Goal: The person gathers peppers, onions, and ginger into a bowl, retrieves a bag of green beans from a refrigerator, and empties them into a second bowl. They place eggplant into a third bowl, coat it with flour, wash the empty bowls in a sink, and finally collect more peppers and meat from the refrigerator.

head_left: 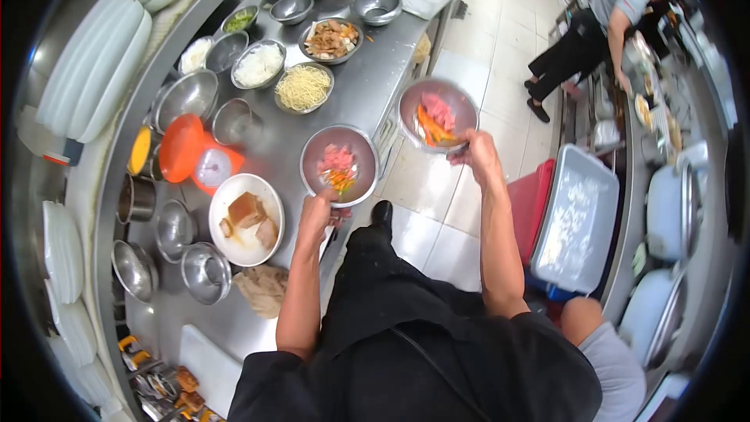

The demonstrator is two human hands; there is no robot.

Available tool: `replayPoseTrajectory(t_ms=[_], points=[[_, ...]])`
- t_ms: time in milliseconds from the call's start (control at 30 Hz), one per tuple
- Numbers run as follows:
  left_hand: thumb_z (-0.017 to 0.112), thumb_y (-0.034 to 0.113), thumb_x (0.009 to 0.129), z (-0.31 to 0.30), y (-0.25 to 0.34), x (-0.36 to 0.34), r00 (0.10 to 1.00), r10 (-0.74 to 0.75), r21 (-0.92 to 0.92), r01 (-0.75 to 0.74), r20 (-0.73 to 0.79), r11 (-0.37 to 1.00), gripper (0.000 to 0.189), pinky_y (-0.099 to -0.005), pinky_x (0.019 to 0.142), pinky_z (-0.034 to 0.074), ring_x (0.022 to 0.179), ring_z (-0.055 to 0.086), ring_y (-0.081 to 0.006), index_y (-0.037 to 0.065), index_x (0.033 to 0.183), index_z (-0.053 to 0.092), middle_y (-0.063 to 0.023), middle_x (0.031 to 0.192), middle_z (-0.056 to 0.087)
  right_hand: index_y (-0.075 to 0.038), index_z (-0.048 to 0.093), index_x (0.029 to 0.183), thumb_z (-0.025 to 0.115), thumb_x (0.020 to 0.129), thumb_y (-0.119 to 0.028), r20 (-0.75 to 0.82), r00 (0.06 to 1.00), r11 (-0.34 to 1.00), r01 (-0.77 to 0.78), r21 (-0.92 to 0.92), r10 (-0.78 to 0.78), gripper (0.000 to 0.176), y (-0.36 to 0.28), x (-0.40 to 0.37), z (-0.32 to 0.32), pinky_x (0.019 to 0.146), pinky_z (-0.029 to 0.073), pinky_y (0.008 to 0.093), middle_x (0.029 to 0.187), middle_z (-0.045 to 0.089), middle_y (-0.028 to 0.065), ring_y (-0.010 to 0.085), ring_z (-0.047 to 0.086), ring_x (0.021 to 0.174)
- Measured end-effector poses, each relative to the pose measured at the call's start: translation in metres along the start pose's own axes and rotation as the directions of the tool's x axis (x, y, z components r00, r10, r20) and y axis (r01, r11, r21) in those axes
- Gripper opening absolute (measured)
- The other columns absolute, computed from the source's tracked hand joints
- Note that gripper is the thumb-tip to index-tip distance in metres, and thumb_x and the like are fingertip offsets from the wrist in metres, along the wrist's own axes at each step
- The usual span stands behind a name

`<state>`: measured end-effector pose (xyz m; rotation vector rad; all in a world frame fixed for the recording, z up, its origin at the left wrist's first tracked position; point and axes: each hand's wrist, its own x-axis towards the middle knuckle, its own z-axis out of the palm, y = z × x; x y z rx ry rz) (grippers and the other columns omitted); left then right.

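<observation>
Steel, pink meat point(337, 156) inside: left hand point(320, 207) grips counter bowl point(361, 148), right hand point(476, 152) second bowl point(457, 101).

Steel bowls point(340, 164) (pink meat, orange strips), orange scale point(195, 158), red bin point(530, 199)

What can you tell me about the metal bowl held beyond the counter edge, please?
The bowl is round, shallow, apparently stainless steel, containing pink meat-like pieces with orange and green strips. The right hand grips its near rim, holding it roughly level in the air above the tiled floor, just past the counter. Nothing else touches it.
</observation>
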<state>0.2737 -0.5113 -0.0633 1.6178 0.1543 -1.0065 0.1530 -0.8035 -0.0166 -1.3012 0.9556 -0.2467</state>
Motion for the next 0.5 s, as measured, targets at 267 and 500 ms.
replayPoseTrajectory(t_ms=[267,500], points=[[0.045,0.024,0.079,0.117,0.095,0.145,0.965,-0.079,-0.073,0.100,0.250,0.992,0.041,-0.0306,0.046,0.045,0.062,0.065,-0.0249,-0.007,0.104,0.051,-0.0190,0.079,0.062,0.009,0.050,0.093,0.038,0.081,-0.011,-0.022,0.972,0.967,0.235,0.093,-0.234,0.027,-0.177,0.102,-0.021,0.050,0.053,0.0293,0.073,0.059,0.0163,0.0224,0.060,0.055],[0.046,0.049,0.087,0.172,0.139,0.260,0.929,-0.043,-0.246,0.142,0.367,0.959,0.060,-0.0362,0.041,0.047,0.063,0.064,-0.0331,0.004,0.127,0.039,-0.0222,0.079,0.058,0.006,0.042,0.123,0.042,0.076,-0.015,-0.150,0.930,0.937,0.346,0.048,-0.336,0.051,-0.217,0.159,-0.094,0.052,0.055,0.0325,0.099,0.060,0.0223,0.0287,0.063,0.064]])
